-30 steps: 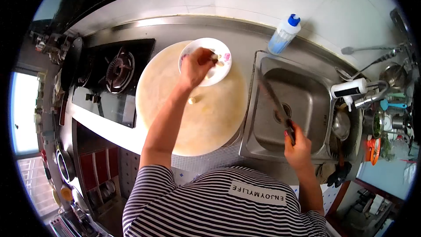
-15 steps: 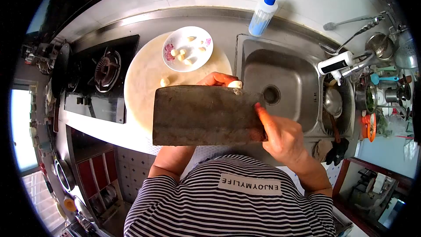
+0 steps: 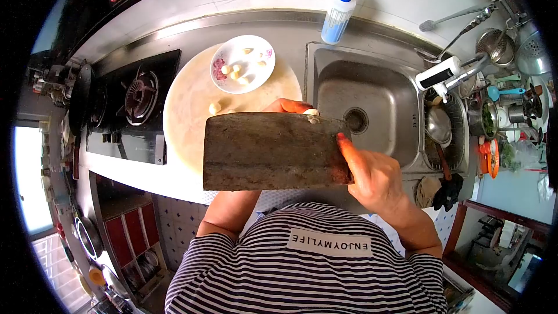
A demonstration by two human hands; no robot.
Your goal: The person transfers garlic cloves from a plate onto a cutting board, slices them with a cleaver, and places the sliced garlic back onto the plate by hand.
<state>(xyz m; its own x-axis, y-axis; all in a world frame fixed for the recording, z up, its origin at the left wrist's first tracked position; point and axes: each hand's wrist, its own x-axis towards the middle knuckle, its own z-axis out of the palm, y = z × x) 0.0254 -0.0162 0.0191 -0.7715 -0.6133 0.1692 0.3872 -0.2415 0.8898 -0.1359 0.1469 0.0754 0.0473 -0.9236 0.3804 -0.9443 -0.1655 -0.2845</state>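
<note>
A broad, dark cleaver (image 3: 267, 154) spans the middle of the view, its flat side facing me. My right hand (image 3: 375, 179) is closed round its handle end, the thumb pressed on the blade. Mostly hidden behind the blade, my left hand (image 3: 286, 106) shows only bent fingers above the top edge. At their tips a pale garlic clove (image 3: 311, 111) touches that edge, with bits of peel stuck there. Another garlic clove (image 3: 215, 107) lies on the round chopping board (image 3: 189, 93). Several peeled cloves rest in a white flowered plate (image 3: 243, 46) on the board.
A steel sink (image 3: 383, 104) lies right of the board, with a blue-capped bottle (image 3: 338, 17) behind it. The tap (image 3: 439, 74) and a basket with a ladle (image 3: 439, 125) stand farther right. A gas hob (image 3: 139, 96) is at left.
The view has shifted slightly. The clove at my left fingertips shows less above the cleaver's edge, and a bit of another pale piece now shows beyond the blade. Both hands keep their hold.
</note>
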